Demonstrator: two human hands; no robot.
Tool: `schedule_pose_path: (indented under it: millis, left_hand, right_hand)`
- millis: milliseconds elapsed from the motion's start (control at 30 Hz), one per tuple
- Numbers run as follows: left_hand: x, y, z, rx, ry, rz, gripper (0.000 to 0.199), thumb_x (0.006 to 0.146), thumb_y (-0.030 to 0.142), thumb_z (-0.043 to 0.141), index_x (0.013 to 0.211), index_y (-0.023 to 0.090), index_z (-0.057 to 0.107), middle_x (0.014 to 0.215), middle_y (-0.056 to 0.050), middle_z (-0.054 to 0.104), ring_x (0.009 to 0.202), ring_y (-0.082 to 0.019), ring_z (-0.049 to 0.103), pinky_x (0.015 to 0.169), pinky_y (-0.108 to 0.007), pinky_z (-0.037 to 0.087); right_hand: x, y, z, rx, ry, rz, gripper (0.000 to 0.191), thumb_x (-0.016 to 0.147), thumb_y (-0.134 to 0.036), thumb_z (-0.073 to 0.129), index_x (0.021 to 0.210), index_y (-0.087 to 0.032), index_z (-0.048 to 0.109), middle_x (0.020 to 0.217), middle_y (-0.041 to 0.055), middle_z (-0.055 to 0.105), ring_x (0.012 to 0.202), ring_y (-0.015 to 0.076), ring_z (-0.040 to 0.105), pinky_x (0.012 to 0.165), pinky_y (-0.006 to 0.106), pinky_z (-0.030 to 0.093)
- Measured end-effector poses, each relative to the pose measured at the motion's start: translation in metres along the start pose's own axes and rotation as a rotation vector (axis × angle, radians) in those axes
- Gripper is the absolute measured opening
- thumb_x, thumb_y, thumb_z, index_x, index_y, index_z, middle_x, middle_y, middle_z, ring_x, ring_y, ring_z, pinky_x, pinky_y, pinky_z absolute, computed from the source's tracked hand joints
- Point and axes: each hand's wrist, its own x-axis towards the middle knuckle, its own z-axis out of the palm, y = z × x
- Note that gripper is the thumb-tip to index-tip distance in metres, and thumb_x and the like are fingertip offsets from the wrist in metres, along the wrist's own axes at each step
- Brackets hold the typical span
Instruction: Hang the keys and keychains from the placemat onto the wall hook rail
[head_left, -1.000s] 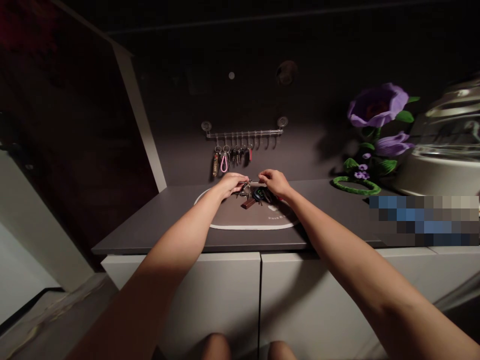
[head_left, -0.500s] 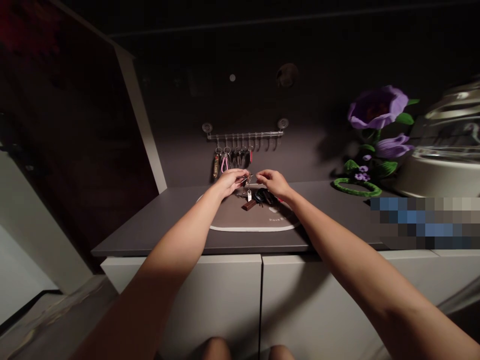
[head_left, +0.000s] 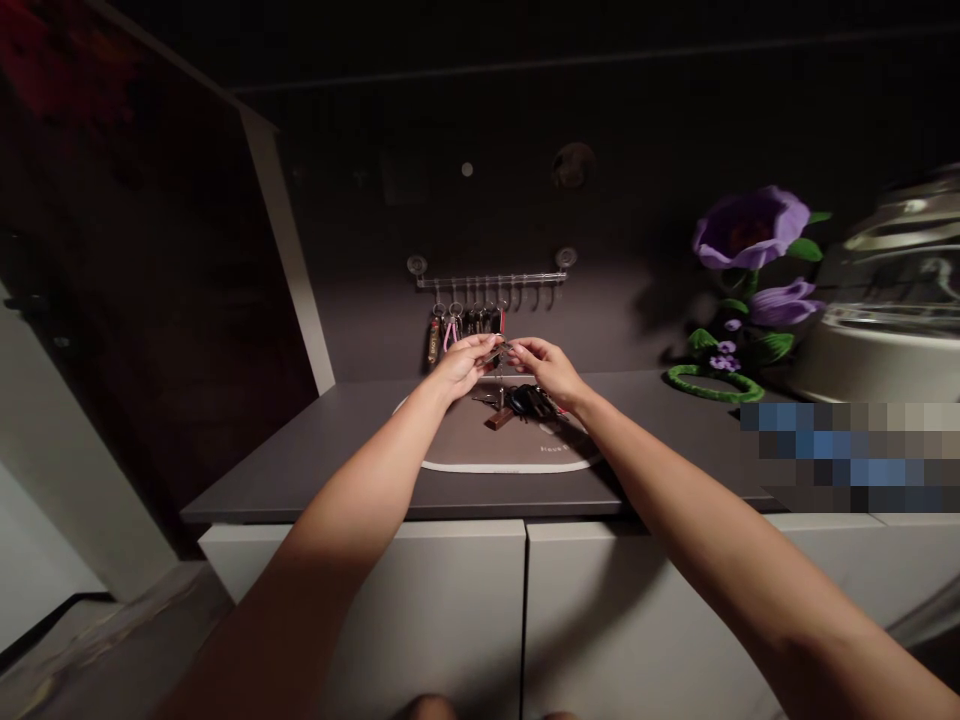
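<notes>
Between my two hands is a small bunch of keys (head_left: 500, 350), held above the mat. My left hand (head_left: 466, 362) pinches it from the left, and my right hand (head_left: 546, 368) has its fingertips closed on the right side of it. A short chain with a tag hangs below. Under the hands, more keys with black fobs (head_left: 532, 402) and a brown bar-shaped piece (head_left: 498, 417) lie on the brown mat (head_left: 465, 440) with a white rim. Behind, several key rings (head_left: 480, 315) hang from a clear hook rail (head_left: 491, 281).
The mat lies on a dark counter (head_left: 300, 450) above white cabinet doors (head_left: 442, 600). To the right stand purple fabric flowers (head_left: 752, 235) with a green ring base (head_left: 714, 383) and a large pale container (head_left: 885, 350). A dark door (head_left: 142, 300) is at left.
My right hand has come in against the keys, closing the gap to my left hand. The view has tilted up slightly.
</notes>
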Motion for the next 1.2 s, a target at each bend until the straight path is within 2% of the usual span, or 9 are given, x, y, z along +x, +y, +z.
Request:
schedule_pose_path:
  millis: [233, 467, 767, 900, 1067, 1200]
  left_hand:
    - [0.000, -0.002, 0.003, -0.007, -0.003, 0.025, 0.009, 0.067, 0.015, 0.068, 0.075, 0.014, 0.065, 0.076, 0.000, 0.065, 0.072, -0.008, 0.055, 0.074, -0.024, 0.038]
    - [0.001, -0.005, 0.005, 0.025, -0.032, 0.056, 0.011, 0.066, 0.016, 0.069, 0.075, 0.014, 0.065, 0.075, -0.001, 0.065, 0.073, -0.008, 0.056, 0.079, -0.026, 0.040]
    - [0.003, -0.006, 0.003, 0.044, -0.022, 0.079, 0.010, 0.067, 0.017, 0.068, 0.076, 0.014, 0.063, 0.079, -0.001, 0.064, 0.076, -0.008, 0.056, 0.082, -0.026, 0.040]
    - [0.000, -0.005, 0.006, 0.012, -0.031, 0.056, 0.009, 0.068, 0.015, 0.067, 0.075, 0.012, 0.062, 0.076, -0.001, 0.063, 0.073, -0.008, 0.056, 0.081, -0.026, 0.040]
    - [-0.001, -0.005, 0.008, -0.049, -0.045, 0.032, 0.006, 0.070, 0.014, 0.064, 0.075, 0.012, 0.061, 0.072, 0.000, 0.062, 0.067, -0.007, 0.055, 0.075, -0.025, 0.041]
    - [-0.002, -0.005, 0.012, -0.084, -0.004, 0.032, 0.004, 0.072, 0.014, 0.063, 0.074, 0.013, 0.061, 0.072, 0.000, 0.063, 0.067, -0.007, 0.055, 0.072, -0.023, 0.041]
  right_hand:
    - [-0.004, -0.009, 0.002, 0.113, 0.035, 0.017, 0.033, 0.069, -0.047, 0.061, 0.087, -0.019, 0.061, 0.086, 0.0020, 0.063, 0.076, 0.0101, 0.058, 0.072, 0.026, 0.046]
    - [-0.006, -0.011, 0.005, 0.066, 0.060, 0.063, 0.035, 0.057, -0.040, 0.073, 0.076, -0.016, 0.057, 0.077, 0.0001, 0.060, 0.073, 0.0098, 0.056, 0.069, 0.025, 0.045]
    - [-0.005, -0.013, 0.002, 0.316, 0.006, 0.218, 0.017, 0.066, -0.030, 0.064, 0.072, -0.016, 0.055, 0.072, 0.0024, 0.061, 0.065, 0.0101, 0.053, 0.066, 0.024, 0.042]
    - [-0.006, -0.012, 0.003, 0.325, -0.015, 0.269, 0.013, 0.065, -0.023, 0.062, 0.072, -0.016, 0.054, 0.066, -0.0002, 0.057, 0.060, 0.0084, 0.050, 0.062, 0.023, 0.041]
    - [-0.009, -0.014, 0.005, 0.211, 0.028, 0.220, 0.021, 0.063, -0.022, 0.064, 0.083, -0.019, 0.056, 0.081, -0.0007, 0.061, 0.067, 0.0087, 0.053, 0.065, 0.023, 0.042]
    - [-0.008, -0.015, 0.005, 0.217, 0.005, 0.144, 0.019, 0.063, -0.026, 0.063, 0.081, -0.019, 0.059, 0.082, 0.0001, 0.062, 0.074, 0.0101, 0.056, 0.071, 0.024, 0.043]
